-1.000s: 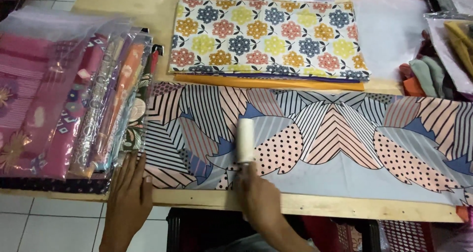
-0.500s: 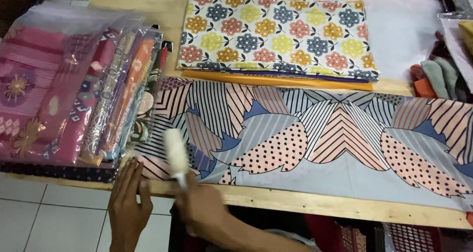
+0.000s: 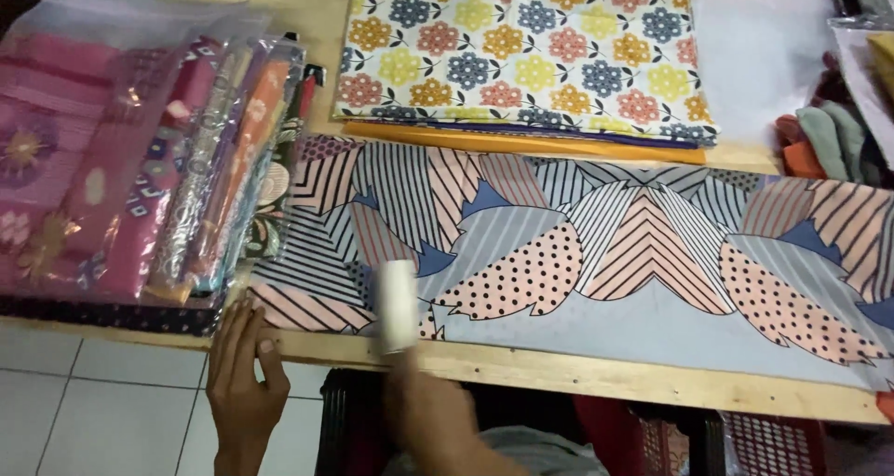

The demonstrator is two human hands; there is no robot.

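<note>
Lint roller (image 3: 396,306) on patterned cloth (image 3: 596,252) near bench's front edge.
Gripped by blurred right hand (image 3: 430,411); left hand (image 3: 244,378) flat, fingers together, pressing cloth corner beside bagged fabrics (image 3: 140,159).

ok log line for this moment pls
left hand flat on table edge | right hand holds lint roller on patterned fabric

A long wooden table (image 3: 596,375) stands over a white tiled floor (image 3: 84,406) in soft light.

Bagged fabrics (image 3: 140,159) left — patterned cloth (image 3: 596,252) right, folded stack (image 3: 521,57) behind.
</note>
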